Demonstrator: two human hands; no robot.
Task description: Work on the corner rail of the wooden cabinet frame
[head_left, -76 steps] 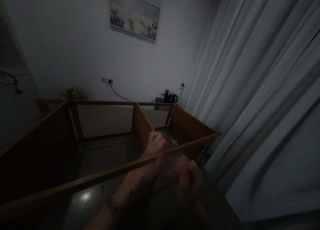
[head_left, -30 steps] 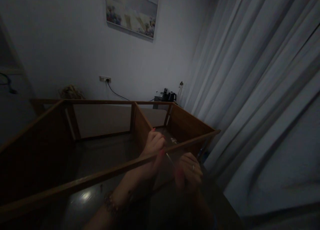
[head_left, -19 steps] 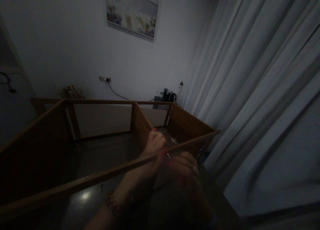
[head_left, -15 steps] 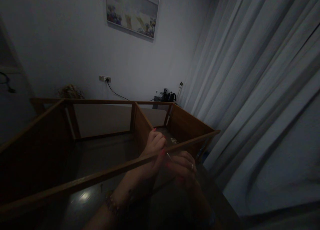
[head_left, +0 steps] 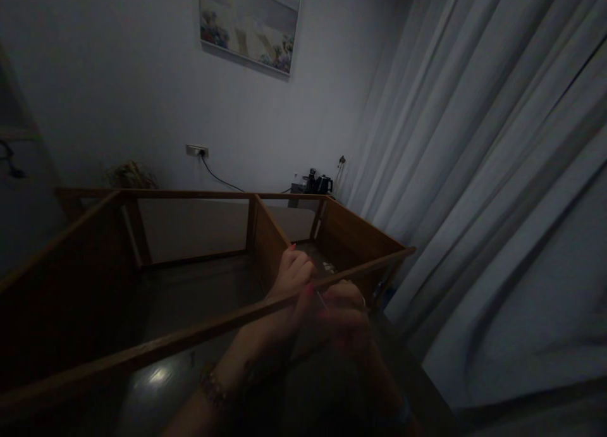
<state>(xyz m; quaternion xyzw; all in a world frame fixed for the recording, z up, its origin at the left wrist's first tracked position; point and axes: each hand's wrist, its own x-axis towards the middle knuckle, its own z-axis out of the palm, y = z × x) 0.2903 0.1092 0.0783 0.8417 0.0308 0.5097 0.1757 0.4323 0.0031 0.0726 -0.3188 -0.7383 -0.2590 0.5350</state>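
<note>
From where I'm standing, the left hand (head_left: 294, 274) is gripping the front rail (head_left: 180, 337) of an open-topped wooden frame (head_left: 355, 227), fingers curling by the divider (head_left: 265, 238). The right hand (head_left: 348, 304), blurring, is pinching a thin metal rod (head_left: 322, 298); its upper end is sitting near the rail, maybe touching, I can't tell. Some small pale pieces (head_left: 329, 267) are lying inside the right-hand compartment. Beyond, a black kettle (head_left: 325, 184) is standing, its contents hidden.
</note>
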